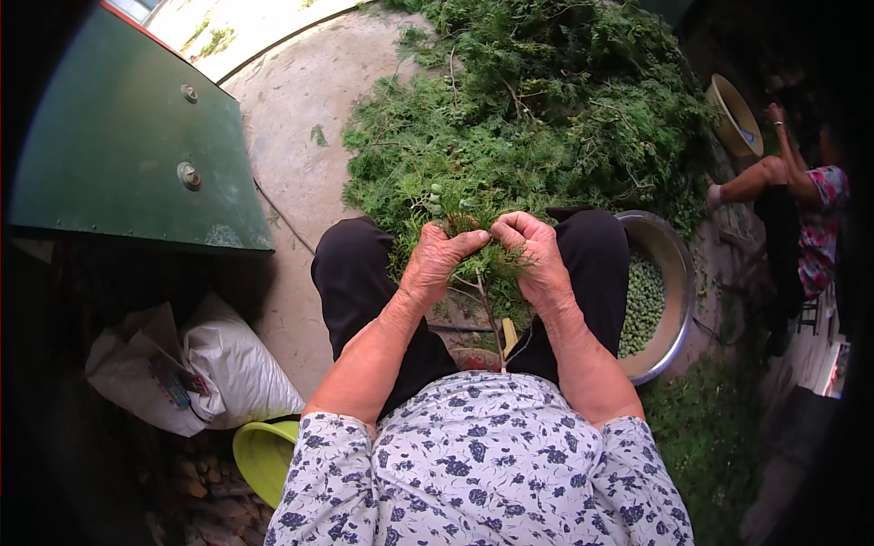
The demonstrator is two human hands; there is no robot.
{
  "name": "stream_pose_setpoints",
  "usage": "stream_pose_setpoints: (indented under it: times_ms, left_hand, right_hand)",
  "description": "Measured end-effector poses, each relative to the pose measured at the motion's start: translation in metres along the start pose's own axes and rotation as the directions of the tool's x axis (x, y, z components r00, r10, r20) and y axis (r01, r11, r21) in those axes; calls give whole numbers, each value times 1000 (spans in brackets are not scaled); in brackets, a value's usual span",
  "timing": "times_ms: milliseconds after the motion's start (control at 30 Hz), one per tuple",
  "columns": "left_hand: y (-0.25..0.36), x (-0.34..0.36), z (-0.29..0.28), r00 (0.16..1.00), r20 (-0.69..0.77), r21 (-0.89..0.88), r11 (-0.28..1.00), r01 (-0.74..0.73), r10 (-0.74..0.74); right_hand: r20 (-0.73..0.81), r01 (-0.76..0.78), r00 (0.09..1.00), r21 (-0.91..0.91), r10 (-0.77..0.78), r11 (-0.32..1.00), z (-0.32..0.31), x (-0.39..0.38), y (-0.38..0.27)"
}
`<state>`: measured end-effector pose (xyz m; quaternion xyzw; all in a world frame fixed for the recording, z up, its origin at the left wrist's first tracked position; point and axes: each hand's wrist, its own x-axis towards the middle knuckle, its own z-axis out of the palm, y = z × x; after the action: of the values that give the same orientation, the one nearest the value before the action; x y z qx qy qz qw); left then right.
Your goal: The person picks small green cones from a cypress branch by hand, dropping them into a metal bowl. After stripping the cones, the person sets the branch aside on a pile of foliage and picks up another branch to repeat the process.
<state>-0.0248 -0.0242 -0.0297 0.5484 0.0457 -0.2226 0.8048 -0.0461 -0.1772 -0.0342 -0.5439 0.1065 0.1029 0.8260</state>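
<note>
A leafy evergreen branch (pixel 483 296) stands between my knees, its bare woody stem running back toward my lap. My left hand (pixel 441 261) is closed around its green sprigs, thumb pointing right. Close beside it, my right hand (pixel 537 255) pinches at the same foliage with thumb and forefinger. Whether a small cone sits between those fingertips is hidden. A few pale green cones (pixel 435 193) show just beyond my left hand. By my right knee, a metal basin (pixel 689 282) holds many small green cones (pixel 643 308).
A large heap of cut evergreen branches (pixel 546 118) covers the ground ahead. To the left are a green metal box (pixel 118 136), white sacks (pixel 232 364) and a yellow-green basin (pixel 259 455). At far right another person (pixel 806 209) sits near a tan basin (pixel 728 118).
</note>
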Motion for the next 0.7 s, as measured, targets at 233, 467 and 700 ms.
stream_pose_setpoints:
  times_ms: [233, 467, 700]
  left_hand:
    - [3, 0, 3, 999, 23, 8, 1000, 26, -26]
    - [-14, 8, -10, 996, -38, 512, 857, -55, 86]
    - [-25, 12, -12, 984, -47, 730, 679, -83, 171]
  right_hand:
    - [23, -138, 990, 310, 137, 941, -7, 2, -5]
    - [-29, 47, 999, 331, -40, 943, -6, 1, -20]
    - [11, 282, 959, -180, -285, 942, 16, -9, -22]
